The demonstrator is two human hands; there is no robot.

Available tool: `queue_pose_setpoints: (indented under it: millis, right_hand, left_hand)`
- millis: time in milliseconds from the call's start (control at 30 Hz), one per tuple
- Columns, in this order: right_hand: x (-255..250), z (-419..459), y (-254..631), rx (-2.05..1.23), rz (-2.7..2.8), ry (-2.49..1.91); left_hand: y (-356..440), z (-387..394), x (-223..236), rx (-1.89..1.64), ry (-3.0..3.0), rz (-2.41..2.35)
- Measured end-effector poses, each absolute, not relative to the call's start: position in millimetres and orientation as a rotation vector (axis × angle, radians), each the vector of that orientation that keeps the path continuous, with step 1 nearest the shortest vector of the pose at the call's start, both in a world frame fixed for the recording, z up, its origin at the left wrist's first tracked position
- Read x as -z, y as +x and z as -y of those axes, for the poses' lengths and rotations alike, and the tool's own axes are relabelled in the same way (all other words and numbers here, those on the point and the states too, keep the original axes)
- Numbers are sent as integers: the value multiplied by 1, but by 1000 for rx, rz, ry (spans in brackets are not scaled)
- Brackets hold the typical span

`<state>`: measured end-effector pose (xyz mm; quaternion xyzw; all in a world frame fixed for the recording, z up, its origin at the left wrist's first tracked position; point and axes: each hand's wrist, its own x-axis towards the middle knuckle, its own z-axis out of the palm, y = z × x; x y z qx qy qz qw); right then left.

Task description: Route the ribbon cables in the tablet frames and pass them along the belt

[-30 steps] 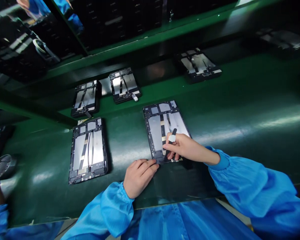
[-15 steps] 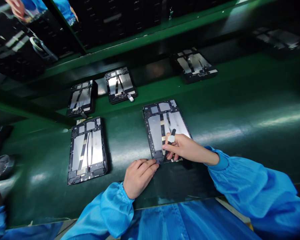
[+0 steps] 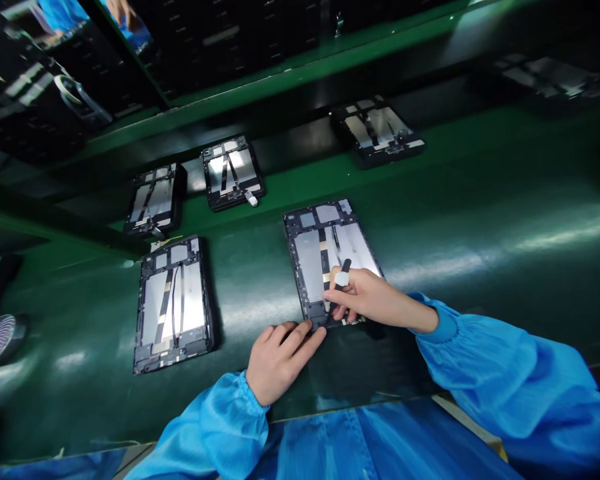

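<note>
An opened tablet (image 3: 307, 263) lies on the green bench in front of me, its silver plate and dark flex cables exposed. My right hand (image 3: 357, 293) is closed around a slim black hand tool (image 3: 347, 265) with a white wrap. The tool points down at the tablet's lower edge; its tip is hard to make out. My left hand (image 3: 283, 357) has its fingers stretched out, the fingertips resting at the tablet's lower left corner. Part of the tablet's lower right is hidden under my right hand.
Another opened tablet (image 3: 150, 313) lies to the left. Farther back, tablet stacks (image 3: 155, 200), (image 3: 230, 170) and a third stack (image 3: 383, 133) stand along a dark strip. A green post (image 3: 70, 227) slants in from the left, near a round metallic object (image 3: 0, 340).
My left hand's fingers have slid slightly right along the tablet's lower edge. The right hand has barely moved. A co-worker's arm at far left has mostly left view; the tablet stacks behind have shifted left.
</note>
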<state>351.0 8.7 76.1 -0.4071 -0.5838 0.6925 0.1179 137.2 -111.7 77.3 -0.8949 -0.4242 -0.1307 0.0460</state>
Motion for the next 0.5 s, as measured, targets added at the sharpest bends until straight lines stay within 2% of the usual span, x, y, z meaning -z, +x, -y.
queue_pose_setpoints:
  millis: [333,500]
  right_hand:
    - [-76,9,387,-1668,1766,-1230]
    - [-72,11,384,-1625,1799,-1224]
  left_hand:
    - [139,108,-75,508,-2792,1362]
    - [136,110,-70,515,-2785,1387]
